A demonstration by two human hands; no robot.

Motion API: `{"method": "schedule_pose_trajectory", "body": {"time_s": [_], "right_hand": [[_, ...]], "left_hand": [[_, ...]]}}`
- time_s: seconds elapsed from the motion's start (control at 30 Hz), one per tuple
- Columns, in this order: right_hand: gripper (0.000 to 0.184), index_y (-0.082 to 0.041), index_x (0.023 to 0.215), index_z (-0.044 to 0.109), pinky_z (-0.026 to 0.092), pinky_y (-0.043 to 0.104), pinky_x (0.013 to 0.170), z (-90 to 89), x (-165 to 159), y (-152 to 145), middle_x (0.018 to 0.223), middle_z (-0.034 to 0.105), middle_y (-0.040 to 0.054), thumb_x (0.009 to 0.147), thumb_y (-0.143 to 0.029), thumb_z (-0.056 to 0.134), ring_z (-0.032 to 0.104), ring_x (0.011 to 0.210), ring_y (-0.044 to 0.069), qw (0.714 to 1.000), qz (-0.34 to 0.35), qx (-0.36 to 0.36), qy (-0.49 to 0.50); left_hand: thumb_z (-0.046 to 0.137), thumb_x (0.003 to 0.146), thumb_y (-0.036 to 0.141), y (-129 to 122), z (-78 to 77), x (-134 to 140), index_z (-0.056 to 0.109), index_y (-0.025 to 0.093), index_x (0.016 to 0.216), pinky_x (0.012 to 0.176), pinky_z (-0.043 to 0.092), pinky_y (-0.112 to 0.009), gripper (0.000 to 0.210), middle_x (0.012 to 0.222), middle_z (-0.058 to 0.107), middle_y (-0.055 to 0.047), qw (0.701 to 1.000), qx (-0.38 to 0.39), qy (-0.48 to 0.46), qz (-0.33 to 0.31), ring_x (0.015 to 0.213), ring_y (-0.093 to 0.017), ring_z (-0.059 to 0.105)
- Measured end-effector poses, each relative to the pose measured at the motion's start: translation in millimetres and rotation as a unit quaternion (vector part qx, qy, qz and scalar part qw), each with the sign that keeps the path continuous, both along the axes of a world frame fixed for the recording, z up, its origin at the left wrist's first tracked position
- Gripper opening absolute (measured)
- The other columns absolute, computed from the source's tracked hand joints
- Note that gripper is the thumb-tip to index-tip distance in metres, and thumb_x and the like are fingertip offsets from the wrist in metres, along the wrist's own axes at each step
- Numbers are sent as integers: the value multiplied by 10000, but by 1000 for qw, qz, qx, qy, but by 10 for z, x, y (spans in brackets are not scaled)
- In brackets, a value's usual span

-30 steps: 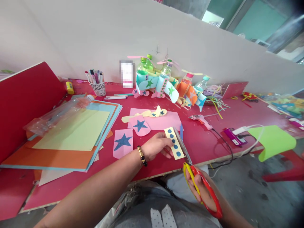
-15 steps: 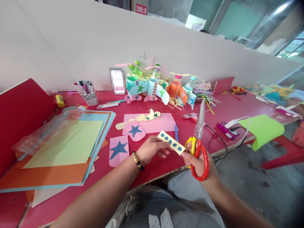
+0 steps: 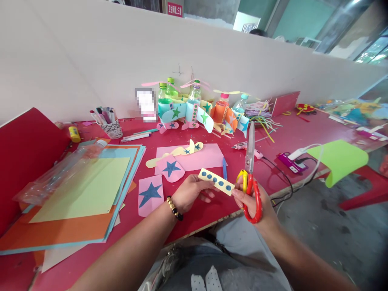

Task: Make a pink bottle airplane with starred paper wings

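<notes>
Between my two hands is a pale yellow paper strip (image 3: pixel 217 182) with a row of blue dots. My left hand (image 3: pixel 194 193) pinches its left part between thumb and fingers. Scissors (image 3: pixel 250 161) with one yellow and one red handle are hooked in my right hand (image 3: pixel 253 204), blades pointing up and together. The thumb and a finger of that hand also grip the strip's right end. Left of the strip lie two pink paper pieces with blue stars, a rounded one (image 3: pixel 170 168) and a squarish one (image 3: pixel 150 195). Behind them a yellow cutout with stars (image 3: pixel 182 152) rests on a pink sheet (image 3: pixel 209 158).
Paper-winged bottle planes (image 3: pixel 194 109) line the wall. A pen cup (image 3: pixel 111 128), stacked coloured sheets (image 3: pixel 87 190) and a plastic bottle (image 3: pixel 63 171) are left. Right are a glue gun (image 3: pixel 248 149), a purple power strip (image 3: pixel 292 163) with cables, and a green sheet (image 3: pixel 339 159) overhanging the edge.
The camera view has shifted slightly. Both hands keep hold of the strip, and the scissors have tilted a little more upright in my right hand.
</notes>
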State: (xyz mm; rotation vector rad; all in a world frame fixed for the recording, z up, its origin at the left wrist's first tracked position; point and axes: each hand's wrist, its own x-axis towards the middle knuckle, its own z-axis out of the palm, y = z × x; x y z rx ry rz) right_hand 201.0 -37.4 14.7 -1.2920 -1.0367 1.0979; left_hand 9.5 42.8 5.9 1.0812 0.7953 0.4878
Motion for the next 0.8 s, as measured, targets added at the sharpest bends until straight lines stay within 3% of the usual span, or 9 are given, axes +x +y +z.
{"method": "schedule_pose_trajectory", "body": {"time_s": [0.23,0.37,0.5,0.67,0.8], "right_hand": [[281,-231,850,462,325,208,421,-62,122,162,623,509,-88,741,-315,707,405,425,59,999,-4,-4,-44],[285,-230,882,468,328,215,397,-71,187,232,640,583,-57,770,-386,678,405,398,67,994,12,-23,-107],[305,-223,882,510,400,239,441,-117,388,280,646,620,-24,792,-477,652,528,469,120,977,14,-31,-212],[354,-205,1013,634,519,333,655,-249,839,328,818,744,64,759,-449,674,706,752,256,908,-39,-27,-416],[395,-170,1019,661,485,380,539,-447,1150,358,773,752,138,783,-481,597,701,632,324,820,-75,5,-567]], "left_hand": [[587,976,363,54,15,-35,628,132,1085,712,568,-320,258,1014,659,-55,999,14,40,13,812,-152,652],[583,978,371,123,-3,-78,623,135,1110,737,571,-337,274,1036,658,-61,994,51,86,34,841,-162,656],[588,975,366,218,-32,-153,621,137,1121,738,572,-339,273,1038,657,-61,980,111,153,55,845,-164,657],[611,960,356,277,-31,-236,623,141,1145,808,566,-385,284,1112,648,-70,947,205,232,82,937,-200,654],[603,966,345,292,-21,-247,616,163,1176,842,560,-398,279,1153,639,-79,915,272,276,113,969,-202,647]]}}
